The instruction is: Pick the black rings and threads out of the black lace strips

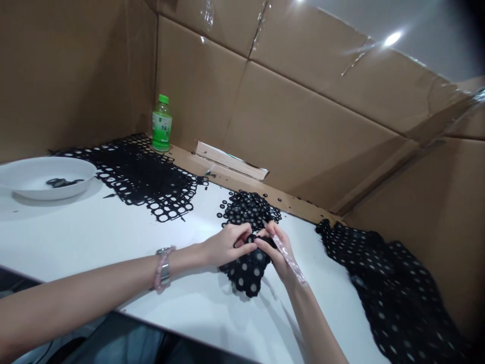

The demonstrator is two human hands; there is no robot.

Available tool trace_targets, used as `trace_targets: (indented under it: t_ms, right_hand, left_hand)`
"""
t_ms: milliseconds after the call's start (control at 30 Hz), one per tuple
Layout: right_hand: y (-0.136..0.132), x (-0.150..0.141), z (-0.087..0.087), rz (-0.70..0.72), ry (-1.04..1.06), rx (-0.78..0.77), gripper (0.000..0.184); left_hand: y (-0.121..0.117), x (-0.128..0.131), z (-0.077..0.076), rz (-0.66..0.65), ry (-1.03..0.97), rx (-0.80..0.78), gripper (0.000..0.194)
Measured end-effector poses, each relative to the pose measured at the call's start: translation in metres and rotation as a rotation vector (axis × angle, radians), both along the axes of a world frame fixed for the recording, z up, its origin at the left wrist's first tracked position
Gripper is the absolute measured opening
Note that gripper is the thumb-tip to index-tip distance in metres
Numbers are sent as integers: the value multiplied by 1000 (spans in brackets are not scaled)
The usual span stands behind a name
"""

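My left hand (229,245) pinches the upper edge of a black perforated sheet (246,275) with pale round spots, which hangs down over the white tabletop. From the other side my right hand (278,253) grips the same sheet between thumb and fingers. A slim pinkish, shiny tool (290,260) is also tucked in my right hand and runs back toward the wrist; its tip is partly hidden by the fingers. Just beyond both hands lies a pile of small black rings (246,205). What the fingertips press on is partly covered.
A white bowl (81,169) with a few black pieces stands at the left. Black cut-out mesh (151,177) lies beside it, near a green bottle (162,126). A larger black spotted sheet (397,288) spreads at the right. Cardboard walls (295,111) enclose the table.
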State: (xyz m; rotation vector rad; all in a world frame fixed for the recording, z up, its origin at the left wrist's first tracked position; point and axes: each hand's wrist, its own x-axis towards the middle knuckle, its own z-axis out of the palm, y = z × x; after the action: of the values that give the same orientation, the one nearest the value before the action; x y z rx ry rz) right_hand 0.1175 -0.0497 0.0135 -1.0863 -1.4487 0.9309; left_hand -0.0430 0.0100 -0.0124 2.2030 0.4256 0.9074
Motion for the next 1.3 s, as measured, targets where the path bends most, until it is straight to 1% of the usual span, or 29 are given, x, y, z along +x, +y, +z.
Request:
trace_targets:
  t_ms: [133, 200, 267, 333, 433, 467, 500, 567, 633, 667, 767, 833, 900, 967, 1033, 1067, 1133, 1200, 1300]
  right_hand:
    - [-2, -3, 0, -28, -2, 2, 39]
    - [-2, -4, 0, -14, 52, -10, 38]
    - [-3, -5, -1, -8, 110, -24, 36]
    - [-2, -4, -2, -19, 155, -30, 34]
    - [-1, -2, -2, -2, 262, -28, 28]
    - [-1, -2, -2, 10, 297, -27, 27]
    - [0, -1, -2, 19, 318, -27, 27]
    - [0, -2, -3, 18, 308, -29, 28]
    - [-1, -4, -2, 9, 262, -28, 31]
    - [-1, -5, -2, 7, 248, -26, 32]
    - [-3, -8, -1, 20, 232, -8, 34]
    - [-5, -10, 0, 24, 237, 3, 35]
    - [-6, -12, 1, 21, 241, 4, 38]
    - [-6, -14, 0, 28, 245, 2, 40]
    - [-6, -15, -1, 34, 240, 9, 40]
    - [-5, -14, -2, 28, 227, 12, 40]
    - [-3, -11, -4, -16, 162, 24, 39]
    - [-1, -7, -5, -67, 70, 44, 39]
    - [3, -2, -5, -72, -10, 60, 38]
  left_hand:
    - [2, -1, -2, -92, 3, 17, 28]
    - [5, 0, -3, -82, -44, -31, 30]
    - [8, 2, -4, -43, -99, -107, 31]
    - [15, 4, -4, 36, -158, -199, 31]
    - [33, 0, -3, 258, -259, -320, 30]
    - [40, -3, -3, 330, -281, -333, 29]
    - [47, -5, -3, 378, -281, -314, 28]
    - [57, -9, -6, 398, -219, -194, 22]
    - [63, -8, -12, 369, -118, -43, 17]
    - [64, -6, -16, 344, -64, 15, 18]
    - [62, 0, -24, 290, 43, 97, 25]
    - [56, 2, -23, 271, 37, 148, 32]
    - [47, 1, -16, 214, -16, 177, 33]
    - [34, -1, -8, 98, -56, 140, 26]
    - [22, -1, -2, -18, -81, 59, 19]
    - [16, 0, 0, -54, -94, 16, 17]
    - [8, 2, 3, -76, -133, -64, 16]
    - [4, 3, 3, -57, -170, -132, 16]
    - [4, 4, 2, -28, -201, -190, 16]
